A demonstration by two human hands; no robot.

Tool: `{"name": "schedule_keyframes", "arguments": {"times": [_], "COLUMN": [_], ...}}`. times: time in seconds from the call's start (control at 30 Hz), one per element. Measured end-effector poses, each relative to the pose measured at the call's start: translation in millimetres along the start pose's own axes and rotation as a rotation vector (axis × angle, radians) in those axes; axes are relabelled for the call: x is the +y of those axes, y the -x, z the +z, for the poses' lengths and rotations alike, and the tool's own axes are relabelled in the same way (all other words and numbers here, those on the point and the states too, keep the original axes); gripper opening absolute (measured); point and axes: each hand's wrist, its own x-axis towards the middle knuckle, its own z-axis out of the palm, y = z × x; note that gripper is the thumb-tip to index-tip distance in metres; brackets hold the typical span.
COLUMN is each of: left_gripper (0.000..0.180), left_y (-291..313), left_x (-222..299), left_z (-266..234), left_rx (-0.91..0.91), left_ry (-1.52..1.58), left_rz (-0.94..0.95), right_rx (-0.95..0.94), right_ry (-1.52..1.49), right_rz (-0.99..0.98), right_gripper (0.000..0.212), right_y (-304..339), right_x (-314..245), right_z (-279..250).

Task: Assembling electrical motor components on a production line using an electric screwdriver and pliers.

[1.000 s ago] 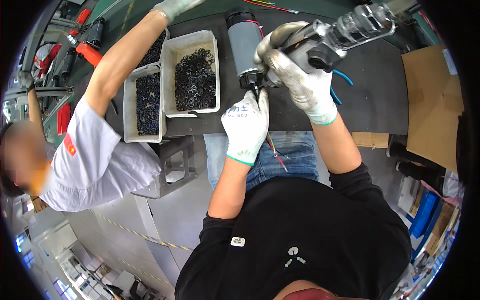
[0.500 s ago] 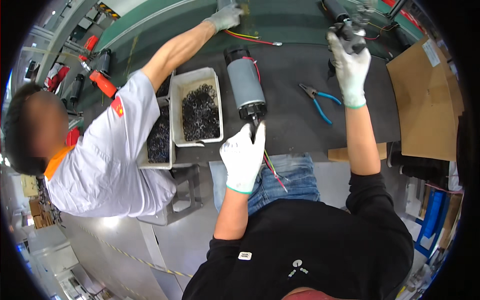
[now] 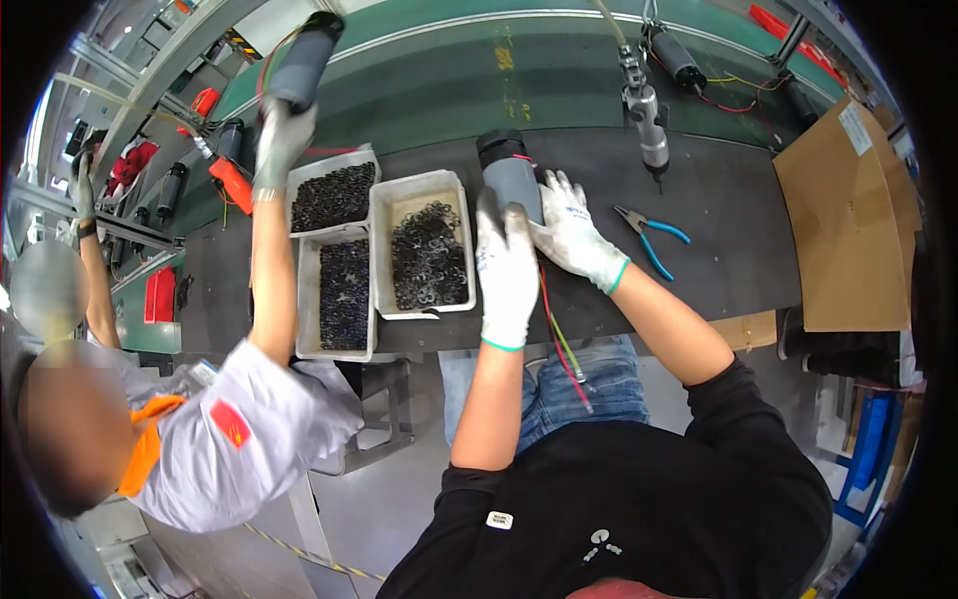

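Our left hand (image 3: 506, 270) and right hand (image 3: 572, 233), knit-gloved, fingers wrapped round grey motor cylinder (image 3: 511, 178), upright on dark bench (image 3: 718, 270), trailing red wires (image 3: 555, 334).

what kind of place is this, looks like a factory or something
Most likely a factory assembly line. A green conveyor belt runs past the dark workbench, grey trays of small black rings sit beside a grey cylindrical motor held by both gloved hands, and a co-worker stands alongside.
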Motion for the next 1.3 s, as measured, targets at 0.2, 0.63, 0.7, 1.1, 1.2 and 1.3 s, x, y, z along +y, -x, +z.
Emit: {"name": "schedule_keyframes", "arguments": {"times": [0.2,0.63,0.7,1.1,1.2,1.3], "left_gripper": [0.057,0.060,0.061,0.062,0.058,0.056], "left_y": [-8,88,92,92,94,91], "left_x": [-18,8,7,-1,-1,-6], "left_z": [13,-26,-25,-16,-14,-18], "left_rx": [-0.066,-0.140,-0.177,-0.337,-0.339,-0.321], "left_ry": [0.031,0.175,0.223,0.076,0.048,0.042], "left_rz": [0.013,0.207,0.242,0.347,0.325,0.289], "right_rx": [0.297,0.302,0.311,0.297,0.258,0.323], "right_ry": [-0.378,-0.001,-0.012,0.142,0.217,0.015], "right_rz": [0.059,-0.156,-0.151,-0.107,-0.097,-0.308], "right_gripper": [0.075,0.064,0.064,0.069,0.067,0.055], "right_y": [-18,-21,-50,-278,-270,-178], "right_x": [0,-35,-37,14,4,-37], "right_z": [15,-11,-7,18,7,13]}}
